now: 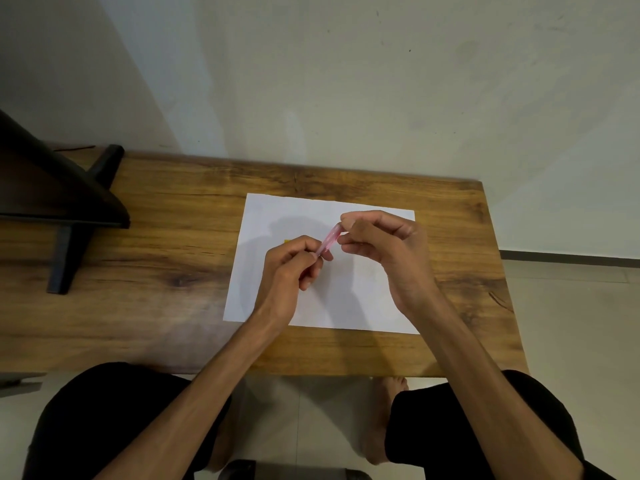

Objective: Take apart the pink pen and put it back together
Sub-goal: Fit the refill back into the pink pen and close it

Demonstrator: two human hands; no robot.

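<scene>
The pink pen [329,241] is a translucent pink barrel held slantwise above the white sheet of paper [360,299]. My left hand [294,265] pinches its lower end between thumb and fingers. My right hand [377,240] grips its upper end with the fingertips. Only the short middle stretch of the pen shows between the two hands; both ends are hidden by fingers. A small yellow bit [287,241] peeks out on the paper just behind my left hand.
The paper lies on a wooden table [156,271] set against a pale wall. A dark stand with black legs [62,202] occupies the table's left end. My knees and a bare foot [384,420] show below the near edge.
</scene>
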